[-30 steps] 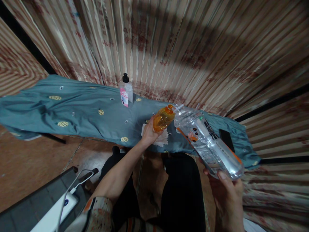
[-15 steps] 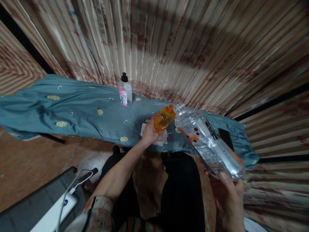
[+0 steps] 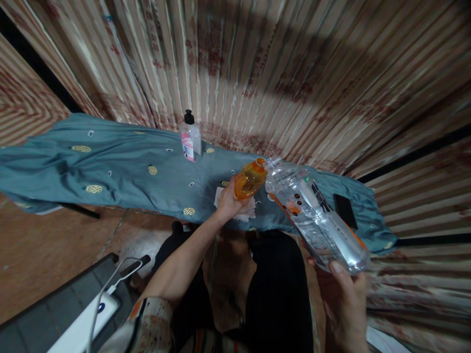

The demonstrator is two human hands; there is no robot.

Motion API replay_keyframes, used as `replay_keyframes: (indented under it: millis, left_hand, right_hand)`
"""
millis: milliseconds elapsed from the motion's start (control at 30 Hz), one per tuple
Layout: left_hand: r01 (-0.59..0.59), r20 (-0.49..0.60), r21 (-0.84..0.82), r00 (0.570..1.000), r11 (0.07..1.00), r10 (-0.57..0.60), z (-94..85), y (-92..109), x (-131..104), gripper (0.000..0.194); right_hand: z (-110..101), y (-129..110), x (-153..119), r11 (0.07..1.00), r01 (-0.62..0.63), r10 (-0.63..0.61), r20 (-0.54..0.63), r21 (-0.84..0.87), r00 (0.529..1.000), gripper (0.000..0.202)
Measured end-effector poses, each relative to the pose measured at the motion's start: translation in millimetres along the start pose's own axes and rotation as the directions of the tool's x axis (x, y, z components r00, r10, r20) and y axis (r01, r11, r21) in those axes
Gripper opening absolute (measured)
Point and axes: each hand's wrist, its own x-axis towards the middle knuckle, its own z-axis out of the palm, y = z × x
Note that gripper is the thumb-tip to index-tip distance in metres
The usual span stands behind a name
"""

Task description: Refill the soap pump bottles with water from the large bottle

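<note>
My left hand [image 3: 228, 202] is closed around an amber bottle [image 3: 249, 181] with an orange top, held upright with a slight tilt to the right. My right hand [image 3: 344, 287] grips the base of a large clear plastic bottle [image 3: 316, 213] with an orange and black label. This big bottle slants down toward its neck, and its mouth is at the orange top of the amber bottle. Whether liquid is flowing between them I cannot tell. Under my left hand a crumpled pale cloth or tissue [image 3: 247, 212] lies on the covered table.
A pump-top bottle [image 3: 190, 139] with a pink label stands at the back of the teal tablecloth [image 3: 125, 166]. A dark phone-like slab [image 3: 345, 211] lies at the right. A white power bank [image 3: 86, 321] with a cable rests on a grey surface at lower left. Pleated curtains hang behind.
The base of the large clear bottle and my right hand have shifted slightly left. My left hand and the amber bottle stay almost where they were.
</note>
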Motion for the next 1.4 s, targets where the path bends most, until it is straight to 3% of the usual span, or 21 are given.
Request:
replay_keyframes:
  millis: [267, 433, 867, 1067, 1400]
  left_hand:
    - [-0.005, -0.004, 0.013, 1.0, 1.0, 0.005, 1.1, -3.0, 0.8, 0.073]
    - [0.002, -0.002, 0.02, 1.0, 1.0, -0.002, 1.1, -3.8, 0.7, 0.071]
    - [0.026, -0.002, 0.0, 1.0, 1.0, -0.026, 1.9, -2.9, 1.4, 0.074]
    - [0.011, -0.006, 0.005, 1.0, 1.0, -0.011, 1.5, -3.0, 1.3, 0.07]
    - [0.028, -0.003, 0.036, 1.0, 0.999, -0.028, 0.5, -1.1, 1.7, 0.07]
  right_hand:
    - [5.3, -3.5, -5.6, 0.999, 0.028, -0.028, 0.02, 0.017, 0.999, 0.069]
    - [8.7, -7.7, -6.6, 0.999, 0.042, -0.042, -0.032, 0.008, 0.999, 0.072]
    - [0.0, 0.0, -8.5, 0.998, 0.064, -0.063, 0.035, -0.01, 0.997, 0.065]
    - [-2.6, -2.4, -8.5, 0.999, 0.043, -0.044, 0.062, 0.016, 0.997, 0.075]
    - [-1.8, -3.9, -11.3, 0.999, 0.049, -0.05, 0.089, 0.017, 0.995, 0.073]
